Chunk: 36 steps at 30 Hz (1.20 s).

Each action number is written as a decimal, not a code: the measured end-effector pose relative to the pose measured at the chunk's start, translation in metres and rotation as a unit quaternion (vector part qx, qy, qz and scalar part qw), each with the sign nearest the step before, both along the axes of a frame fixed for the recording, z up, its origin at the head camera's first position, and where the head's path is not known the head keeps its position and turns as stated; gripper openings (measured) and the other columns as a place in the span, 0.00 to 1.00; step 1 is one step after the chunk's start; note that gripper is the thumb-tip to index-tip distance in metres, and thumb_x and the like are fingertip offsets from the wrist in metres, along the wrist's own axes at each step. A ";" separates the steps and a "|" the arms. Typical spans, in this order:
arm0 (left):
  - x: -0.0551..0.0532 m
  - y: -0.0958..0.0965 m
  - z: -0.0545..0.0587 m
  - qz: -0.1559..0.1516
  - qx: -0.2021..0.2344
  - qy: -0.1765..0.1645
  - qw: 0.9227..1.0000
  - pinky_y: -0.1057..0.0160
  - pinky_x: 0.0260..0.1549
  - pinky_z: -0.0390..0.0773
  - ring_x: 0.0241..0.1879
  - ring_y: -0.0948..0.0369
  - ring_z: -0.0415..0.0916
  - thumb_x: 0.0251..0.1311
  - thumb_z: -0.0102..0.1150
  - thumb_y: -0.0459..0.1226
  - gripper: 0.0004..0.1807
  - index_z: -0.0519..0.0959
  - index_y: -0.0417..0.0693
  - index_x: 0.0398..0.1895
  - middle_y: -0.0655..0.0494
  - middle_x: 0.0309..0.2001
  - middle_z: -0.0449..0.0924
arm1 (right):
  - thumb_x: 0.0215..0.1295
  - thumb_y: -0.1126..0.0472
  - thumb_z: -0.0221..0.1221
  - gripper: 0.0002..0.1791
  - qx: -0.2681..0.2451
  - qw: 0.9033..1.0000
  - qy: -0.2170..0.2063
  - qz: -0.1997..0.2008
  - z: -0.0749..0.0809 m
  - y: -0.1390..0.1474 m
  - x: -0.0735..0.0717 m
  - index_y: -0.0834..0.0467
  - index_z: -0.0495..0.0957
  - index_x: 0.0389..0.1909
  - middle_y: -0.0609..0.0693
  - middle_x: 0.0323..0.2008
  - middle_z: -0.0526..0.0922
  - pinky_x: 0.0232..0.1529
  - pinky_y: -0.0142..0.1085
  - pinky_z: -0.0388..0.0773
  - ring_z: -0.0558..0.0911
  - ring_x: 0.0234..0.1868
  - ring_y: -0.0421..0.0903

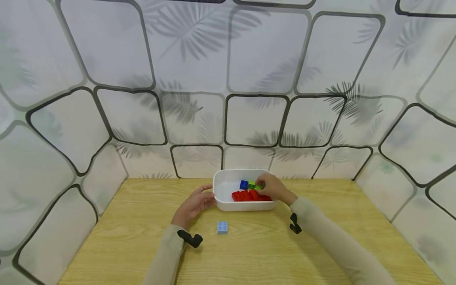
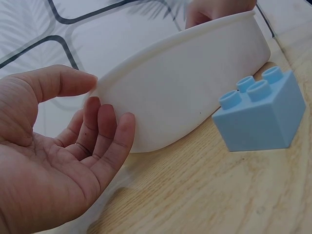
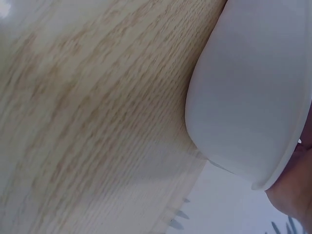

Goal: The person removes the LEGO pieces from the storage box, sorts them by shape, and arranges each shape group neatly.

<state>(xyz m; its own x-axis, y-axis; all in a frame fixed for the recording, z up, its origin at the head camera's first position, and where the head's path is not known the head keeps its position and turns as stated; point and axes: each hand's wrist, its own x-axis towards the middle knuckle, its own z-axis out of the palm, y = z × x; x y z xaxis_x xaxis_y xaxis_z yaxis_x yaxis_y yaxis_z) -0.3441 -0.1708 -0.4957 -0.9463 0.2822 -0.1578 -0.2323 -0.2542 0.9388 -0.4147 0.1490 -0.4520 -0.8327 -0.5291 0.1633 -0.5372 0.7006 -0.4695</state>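
Observation:
A white plastic bin (image 1: 224, 206) stands on the wooden table, holding red bricks (image 1: 242, 196), a dark blue brick (image 1: 244, 185) and green bricks (image 1: 251, 184). My left hand (image 1: 196, 204) rests its fingertips against the bin's left end, its thumb near the rim; in the left wrist view its fingers (image 2: 108, 127) are loosely bent. Over the bin's right side reaches my right hand (image 1: 272, 187), its thumb and finger pinching a lime green brick (image 1: 258, 187). In the right wrist view the bin's wall hides most of that hand. In front of the bin lies a light blue brick (image 2: 261, 114).
The wooden table (image 1: 249, 253) runs back to a patterned curtain (image 1: 196, 118), which also closes off both sides. The bin stands close to the table's back edge. Both wrists carry small black straps.

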 end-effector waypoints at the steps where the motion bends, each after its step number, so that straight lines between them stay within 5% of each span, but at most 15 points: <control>1: 0.000 0.000 0.000 0.000 0.000 0.000 1.000 0.65 0.45 0.84 0.38 0.65 0.82 0.71 0.52 0.28 0.30 0.56 0.34 0.74 0.53 0.44 0.84 | 0.54 0.67 0.72 0.10 -0.001 1.000 0.001 0.003 0.000 0.001 0.000 0.64 0.85 0.37 0.55 0.35 0.84 0.43 0.43 0.82 0.81 0.36 0.46; 13: 0.002 -0.001 0.001 -0.006 0.007 0.009 1.000 0.66 0.44 0.84 0.37 0.66 0.83 0.71 0.52 0.28 0.31 0.55 0.33 0.74 0.55 0.42 0.84 | 0.50 0.70 0.68 0.12 -0.004 0.999 0.028 0.042 -0.003 0.005 0.004 0.66 0.86 0.38 0.56 0.36 0.83 0.42 0.41 0.81 0.80 0.37 0.47; 21: 0.002 0.001 0.001 0.000 0.003 -0.002 1.000 0.66 0.44 0.84 0.37 0.66 0.83 0.71 0.53 0.28 0.32 0.55 0.33 0.74 0.54 0.42 0.84 | 0.54 0.70 0.67 0.11 -0.049 0.996 0.065 0.029 0.000 0.003 0.010 0.65 0.86 0.40 0.56 0.38 0.81 0.42 0.43 0.81 0.80 0.40 0.52; 28: 0.003 0.001 0.001 -0.003 0.005 0.004 1.000 0.66 0.44 0.84 0.37 0.66 0.83 0.70 0.53 0.28 0.33 0.54 0.32 0.74 0.55 0.41 0.85 | 0.60 0.70 0.67 0.09 -0.118 0.989 0.081 0.048 0.014 -0.002 0.025 0.63 0.85 0.42 0.55 0.40 0.80 0.43 0.53 0.83 0.81 0.43 0.52; 36: 0.002 0.000 -0.001 -0.003 0.003 0.009 1.000 0.66 0.43 0.84 0.37 0.66 0.83 0.71 0.51 0.29 0.31 0.55 0.33 0.74 0.57 0.39 0.85 | 0.55 0.71 0.70 0.10 -0.168 0.975 0.110 0.092 0.018 -0.007 0.050 0.59 0.86 0.38 0.52 0.42 0.82 0.40 0.49 0.84 0.81 0.39 0.52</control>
